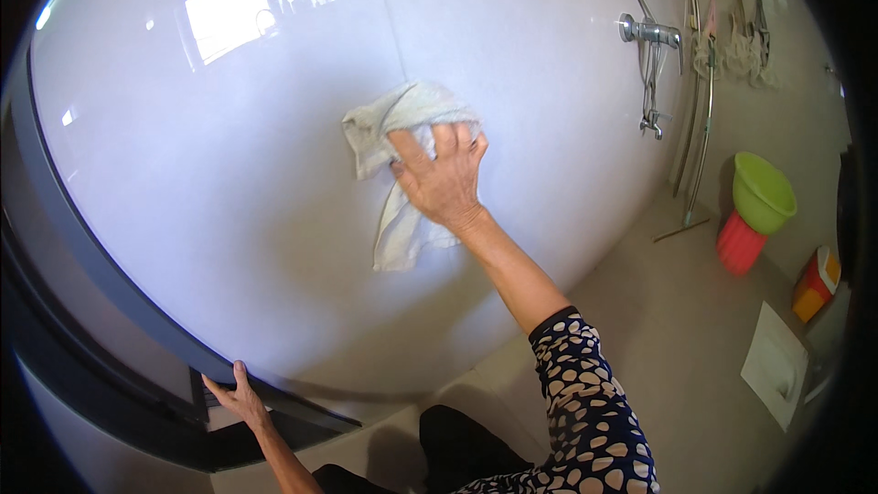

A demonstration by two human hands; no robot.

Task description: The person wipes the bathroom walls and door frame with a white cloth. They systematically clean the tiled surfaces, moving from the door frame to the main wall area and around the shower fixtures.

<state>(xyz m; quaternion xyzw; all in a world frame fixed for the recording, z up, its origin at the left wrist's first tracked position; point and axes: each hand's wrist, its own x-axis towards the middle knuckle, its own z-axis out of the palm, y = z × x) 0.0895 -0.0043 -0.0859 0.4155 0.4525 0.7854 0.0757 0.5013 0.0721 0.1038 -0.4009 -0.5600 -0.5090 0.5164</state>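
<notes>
Right hand (445, 176) pressing whitish cloth (395, 119) on glossy wall (274, 119), frame centre, fingers bending into it, holding it and covering part; left hand (240, 400) touching grey edge (123, 288), lower left, grip tightness unclear; chrome mixer (651, 33) jutting out upper right; green basin (764, 192) touching red ribbed object (741, 244), right; white panel (775, 361) lying lower right

On your right you had a chrome mixer tap (652, 33), a long pole (707, 123) and a green basin (765, 194) above a red object (741, 245).
</notes>
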